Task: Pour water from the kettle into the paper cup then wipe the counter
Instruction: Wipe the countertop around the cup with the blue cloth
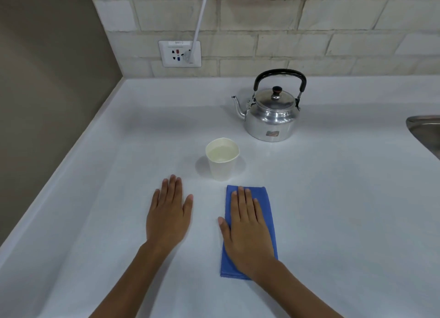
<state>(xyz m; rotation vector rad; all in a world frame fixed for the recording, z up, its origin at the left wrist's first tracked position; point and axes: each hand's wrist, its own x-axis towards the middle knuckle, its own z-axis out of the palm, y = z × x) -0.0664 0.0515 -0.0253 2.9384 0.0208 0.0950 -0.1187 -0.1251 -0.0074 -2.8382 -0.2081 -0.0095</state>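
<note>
A silver kettle [271,117] with a black handle stands upright at the back of the white counter [333,210], its spout pointing left. In front of it and to the left stands a white paper cup [222,159] holding water. A folded blue cloth [266,198] lies flat on the counter just right of the cup's base. My right hand [247,232] rests palm down on the cloth, fingers straight and together. My left hand [169,215] lies flat on the bare counter, left of the cloth and below the cup, holding nothing.
A steel sink rim [423,127] shows at the right edge. A wall socket [179,53] with a white cable plugged in sits on the tiled back wall. A brown side wall [47,103] borders the counter on the left.
</note>
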